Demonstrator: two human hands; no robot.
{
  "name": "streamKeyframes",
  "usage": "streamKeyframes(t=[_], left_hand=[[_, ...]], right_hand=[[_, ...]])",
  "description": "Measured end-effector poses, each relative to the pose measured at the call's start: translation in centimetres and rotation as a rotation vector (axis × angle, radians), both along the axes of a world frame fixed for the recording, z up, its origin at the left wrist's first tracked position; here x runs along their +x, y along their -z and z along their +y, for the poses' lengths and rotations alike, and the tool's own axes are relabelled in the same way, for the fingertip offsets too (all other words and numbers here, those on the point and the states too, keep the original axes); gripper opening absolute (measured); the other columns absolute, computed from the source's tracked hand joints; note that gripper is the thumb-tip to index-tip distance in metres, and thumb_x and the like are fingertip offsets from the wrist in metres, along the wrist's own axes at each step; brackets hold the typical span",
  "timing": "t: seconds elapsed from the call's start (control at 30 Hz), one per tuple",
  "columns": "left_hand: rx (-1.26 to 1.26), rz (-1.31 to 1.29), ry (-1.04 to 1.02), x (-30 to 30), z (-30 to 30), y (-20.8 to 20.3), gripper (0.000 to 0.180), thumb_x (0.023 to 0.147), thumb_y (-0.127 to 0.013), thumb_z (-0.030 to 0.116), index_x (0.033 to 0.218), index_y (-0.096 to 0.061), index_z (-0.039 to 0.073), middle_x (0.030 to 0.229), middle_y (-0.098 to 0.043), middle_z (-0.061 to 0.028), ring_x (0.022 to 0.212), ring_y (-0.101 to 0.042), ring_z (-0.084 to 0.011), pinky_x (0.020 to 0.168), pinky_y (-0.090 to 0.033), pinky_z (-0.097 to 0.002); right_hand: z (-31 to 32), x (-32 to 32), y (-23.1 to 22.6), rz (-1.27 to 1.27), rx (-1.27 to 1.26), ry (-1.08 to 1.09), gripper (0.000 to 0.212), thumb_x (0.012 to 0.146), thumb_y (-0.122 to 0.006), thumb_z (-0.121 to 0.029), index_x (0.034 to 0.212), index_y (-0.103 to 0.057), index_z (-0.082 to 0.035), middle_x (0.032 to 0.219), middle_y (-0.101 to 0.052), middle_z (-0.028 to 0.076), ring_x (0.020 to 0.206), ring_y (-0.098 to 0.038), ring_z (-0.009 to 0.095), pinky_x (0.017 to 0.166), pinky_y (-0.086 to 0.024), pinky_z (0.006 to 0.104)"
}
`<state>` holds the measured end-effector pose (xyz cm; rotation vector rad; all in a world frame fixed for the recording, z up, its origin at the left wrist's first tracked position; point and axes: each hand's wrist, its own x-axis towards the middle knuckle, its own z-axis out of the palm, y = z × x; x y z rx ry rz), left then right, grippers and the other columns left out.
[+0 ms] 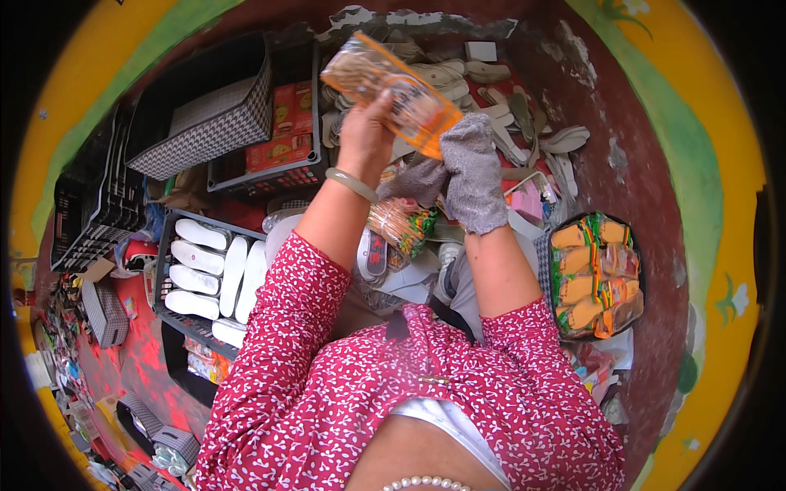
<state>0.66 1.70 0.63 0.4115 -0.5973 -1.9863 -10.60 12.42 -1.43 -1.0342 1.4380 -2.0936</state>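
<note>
So my left hand [366,131] is wrapped tight around a clear orange-edged packet [391,92] of brownish stuff, held up in front of me. My right hand [473,176] is in a grey knit glove, fingers closed loosely, and it touches the packet's lower end. Just under my hands there's another packet bundle [399,222] with green ends. Off to my right sits a dark basket [542,263] full of orange packets, to my left a crate of white insoles [205,270]. Further out, loose insoles [524,123] litter the floor.
</note>
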Motion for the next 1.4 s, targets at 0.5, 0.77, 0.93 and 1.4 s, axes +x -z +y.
streamKeyframes(t=[0.5,0.77,0.93,1.4], left_hand=[[-0.287,-0.368,0.833,-1.0,3.0,-1.0,0.028,0.082,-0.060,0.013,0.104,-0.055,-0.003,0.092,-0.063,-0.0054,0.080,-0.060,-0.0141,0.074,-0.048,-0.0279],[-0.217,-0.362,0.478,-0.5,1.8,-2.2,0.022,0.087,-0.052,0.009,0.105,-0.053,-0.003,0.099,-0.061,-0.0092,0.088,-0.060,-0.0175,0.080,-0.048,-0.0316],[-0.358,-0.546,0.532,-0.7,3.3,-2.3,0.022,0.086,-0.055,0.010,0.104,-0.056,-0.002,0.096,-0.062,-0.0070,0.084,-0.060,-0.0148,0.075,-0.049,-0.0285],[-0.366,-0.559,0.554,-1.6,4.0,-1.3,0.026,0.090,-0.054,0.021,0.101,-0.061,-0.002,0.091,-0.062,-0.0064,0.083,-0.056,-0.0121,0.077,-0.044,-0.0240]], right_hand=[[3.0,-4.0,-1.1,-0.291,0.440,-0.424,0.033,0.076,-0.067,-0.033,0.087,-0.065,-0.001,0.078,-0.065,0.009,0.070,-0.062,0.015,0.060,-0.048,0.0305],[4.7,-7.0,-3.0,-0.681,0.148,0.044,0.019,0.084,-0.054,-0.020,0.090,-0.062,-0.004,0.076,-0.063,0.005,0.070,-0.060,0.013,0.062,-0.047,0.0264],[5.3,-5.4,-5.2,-0.032,0.115,-0.093,0.025,0.083,-0.062,-0.016,0.102,-0.059,0.000,0.092,-0.063,0.005,0.087,-0.056,0.009,0.073,-0.046,0.0252],[23.6,-20.1,-1.3,-0.451,0.070,0.501,0.020,0.072,-0.060,-0.006,0.091,-0.058,-0.003,0.079,-0.060,0.003,0.071,-0.058,0.012,0.062,-0.047,0.0244]])
